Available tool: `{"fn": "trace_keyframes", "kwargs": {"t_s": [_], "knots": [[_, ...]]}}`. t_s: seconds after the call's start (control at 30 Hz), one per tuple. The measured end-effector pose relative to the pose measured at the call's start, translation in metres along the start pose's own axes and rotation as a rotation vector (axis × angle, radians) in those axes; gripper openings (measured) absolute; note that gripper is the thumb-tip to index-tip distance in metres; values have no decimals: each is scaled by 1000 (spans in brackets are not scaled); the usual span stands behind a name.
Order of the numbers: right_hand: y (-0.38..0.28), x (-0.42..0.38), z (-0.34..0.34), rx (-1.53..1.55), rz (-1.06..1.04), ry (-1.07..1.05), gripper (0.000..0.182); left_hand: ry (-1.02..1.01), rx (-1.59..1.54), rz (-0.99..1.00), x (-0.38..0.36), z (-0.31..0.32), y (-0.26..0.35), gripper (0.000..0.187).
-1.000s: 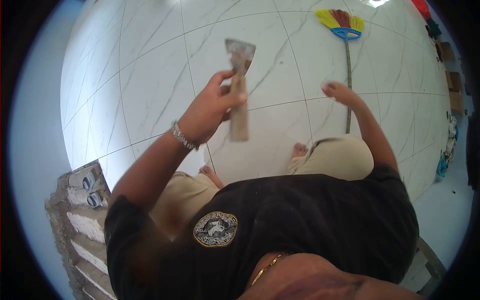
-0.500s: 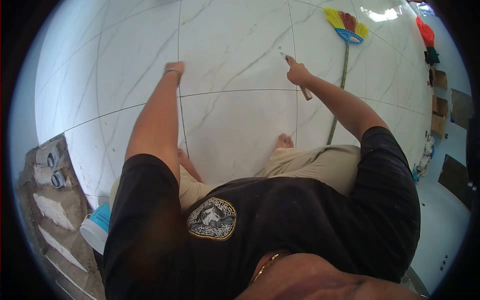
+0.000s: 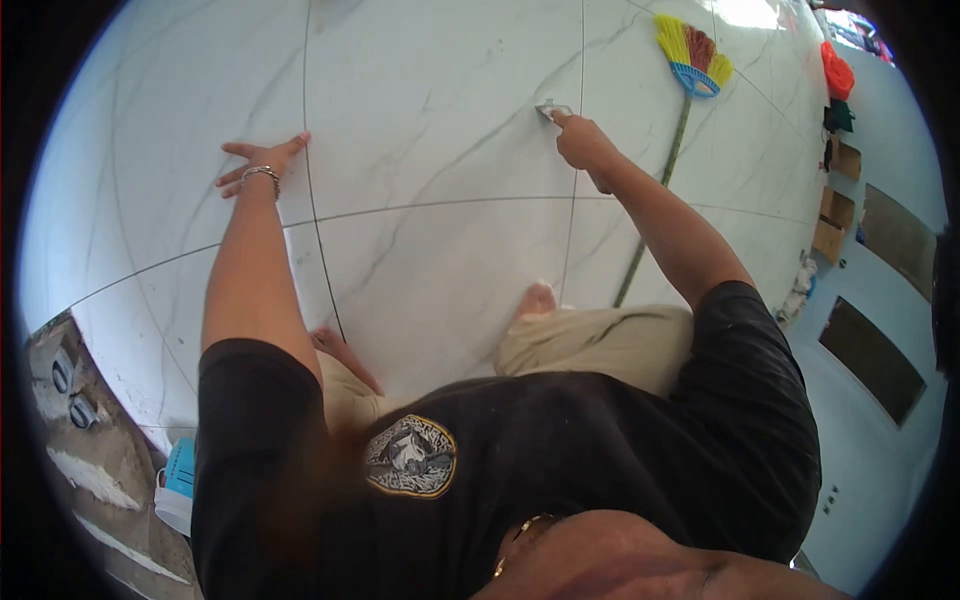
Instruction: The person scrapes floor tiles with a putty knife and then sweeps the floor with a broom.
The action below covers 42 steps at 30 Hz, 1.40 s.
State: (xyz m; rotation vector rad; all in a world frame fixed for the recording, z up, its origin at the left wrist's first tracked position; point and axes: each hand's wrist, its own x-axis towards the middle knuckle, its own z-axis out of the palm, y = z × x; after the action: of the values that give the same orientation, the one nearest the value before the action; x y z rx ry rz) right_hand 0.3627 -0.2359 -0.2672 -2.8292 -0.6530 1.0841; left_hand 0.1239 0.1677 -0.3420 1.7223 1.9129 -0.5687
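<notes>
My left hand (image 3: 262, 163) lies with fingers spread on the glossy white marbled floor tiles (image 3: 430, 130), its thumb beside a dark joint line. A bracelet circles that wrist. Farther right, my right hand (image 3: 588, 148) is closed around a scraper (image 3: 551, 108). The scraper's metal blade is down at the tile surface, close to a joint. Most of its handle is hidden by my fingers and wrist.
A broom (image 3: 695, 75) with yellow and red bristles lies to the right. At the lower left are rough steps (image 3: 100, 480), a pair of sandals (image 3: 72, 393) and a blue-and-white bucket (image 3: 177, 485). Cardboard boxes (image 3: 832, 222) stand along the right wall.
My left hand has moved left and opened from a closed shape to spread fingers. My right hand has turned the scraper so its blade points left. The camera view has shifted slightly.
</notes>
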Motion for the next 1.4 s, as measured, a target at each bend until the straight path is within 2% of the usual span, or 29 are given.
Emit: {"fn": "trace_keyframes", "kwargs": {"t_s": [0.07,0.13,0.2,0.27,0.33,0.4,0.47,0.53,0.6,0.7,0.73,0.77,0.8,0.83,0.87,0.97,1.0,1.03,1.07,1.1,1.17,1.23,1.27,1.33,1.37,1.4], "knots": [[3,-15,9,56,80,-86,61,-14,-24,16,-7,-6,-1,155],[19,-4,36,-90,-73,72,60,-29,9,-2,-4,-10,6,155],[-4,12,10,-87,-32,-4,60,-42,52,-47,-4,-14,6,155],[-23,13,-1,65,189,-56,59,-71,73,-26,-5,-17,6,155],[-24,-9,18,99,250,-38,58,-65,72,-17,-6,-14,4,155],[-2,-27,74,-28,82,70,58,-108,71,-30,-10,-25,9,155],[-14,-18,59,16,152,41,57,-123,55,-31,-11,-28,14,156],[12,27,40,-55,93,227,55,-128,41,-50,-10,-26,13,157],[-29,59,-24,139,356,62,56,-129,40,-42,-9,-27,15,157],[-28,66,-8,51,270,125,57,-126,48,-55,-8,-26,10,157],[-53,39,4,210,442,-11,59,-129,47,-58,-8,-24,13,157],[-114,-12,4,536,626,35,60,-131,49,-42,-8,-25,13,157],[-55,-14,89,136,391,42,62,-132,42,-40,-8,-26,13,157],[-65,-50,131,63,282,76,65,-134,32,-44,-9,-27,12,157],[-100,-83,139,132,333,-120,68,-135,28,-38,-10,-27,13,157],[-140,-74,135,104,256,-94,68,-135,35,-50,-7,-27,13,157],[-144,-38,98,86,261,-68,65,-131,19,-47,-8,-27,13,157],[-122,3,78,108,123,69,60,-128,-3,-45,-9,-26,13,157],[-95,57,57,44,-25,268,63,-126,-3,-53,-9,-26,14,157],[-90,115,11,35,85,152,56,-127,-2,-43,-8,-27,15,156],[-107,161,-61,41,197,66,49,-122,6,-46,-9,-27,10,156],[-93,169,-63,-68,206,-20,49,-134,25,-52,-10,-27,13,155],[-80,153,-39,-171,67,-51,51,-142,28,-39,-13,-28,11,155],[-86,100,15,-46,109,13,59,-138,3,-23,-13,-30,11,155],[-80,65,61,-183,16,104,64,-139,-13,-14,-13,-30,14,155],[-106,19,85,-126,124,15,67,-134,5,-27,-13,-29,13,155]]}}
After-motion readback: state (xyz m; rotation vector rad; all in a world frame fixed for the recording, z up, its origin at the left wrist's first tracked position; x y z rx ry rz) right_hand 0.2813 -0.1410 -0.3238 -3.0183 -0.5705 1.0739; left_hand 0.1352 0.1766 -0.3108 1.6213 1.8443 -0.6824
